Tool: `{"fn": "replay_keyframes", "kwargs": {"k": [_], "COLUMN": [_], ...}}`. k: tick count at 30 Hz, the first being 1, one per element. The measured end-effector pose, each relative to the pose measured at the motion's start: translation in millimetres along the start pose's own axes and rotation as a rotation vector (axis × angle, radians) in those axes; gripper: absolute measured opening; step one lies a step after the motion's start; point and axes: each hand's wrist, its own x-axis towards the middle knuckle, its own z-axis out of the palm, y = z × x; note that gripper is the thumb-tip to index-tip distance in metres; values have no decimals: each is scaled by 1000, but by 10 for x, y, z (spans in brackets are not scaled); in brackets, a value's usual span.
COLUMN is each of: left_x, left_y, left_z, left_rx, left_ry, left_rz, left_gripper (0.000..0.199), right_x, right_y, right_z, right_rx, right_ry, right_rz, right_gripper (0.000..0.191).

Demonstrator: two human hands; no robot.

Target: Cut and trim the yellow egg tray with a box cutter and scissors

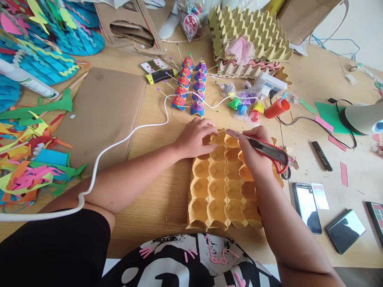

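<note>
An orange-yellow egg tray (217, 187) lies on the wooden table close to my body. My left hand (197, 137) rests on its far left corner, fingers apart, with the thumb and fingers over the cups. Held in my right hand (257, 155) is a red and black box cutter (265, 149), its blade pointing left above the far edge of the tray. Whether the blade touches the cardboard cannot be told. Beyond the tray stand two rows of small painted figures, red ones (181, 91) and purple ones (199, 85), with pins sticking out.
Paper scraps (32, 171) and a cardboard sheet (98, 107) lie left, crossed by a white cable (103, 153). Stacked egg trays (254, 28), clay bags (242, 104) and a red cup (277, 108) are behind. A phone (306, 207) and black marker (321, 156) lie right.
</note>
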Motion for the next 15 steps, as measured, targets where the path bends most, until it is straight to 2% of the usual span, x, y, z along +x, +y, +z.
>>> {"fn": "replay_keyframes", "kwargs": {"k": [4, 7, 10, 15], "left_x": [-7, -8, -6, 3], "left_y": [-7, -8, -2, 4], "left_z": [13, 16, 8, -10], "left_rx": [2, 4, 2, -3], "left_ry": [24, 26, 15, -3], "left_rz": [14, 15, 9, 11], "left_gripper": [35, 35, 34, 35], "right_x": [90, 101, 49, -56], "right_y": [128, 153, 82, -24], "right_z": [7, 6, -11, -16], "right_rx": [150, 198, 103, -119], "right_ry": [18, 3, 7, -85], "right_rz": [159, 178, 66, -187], "right_gripper": [10, 10, 10, 12]}}
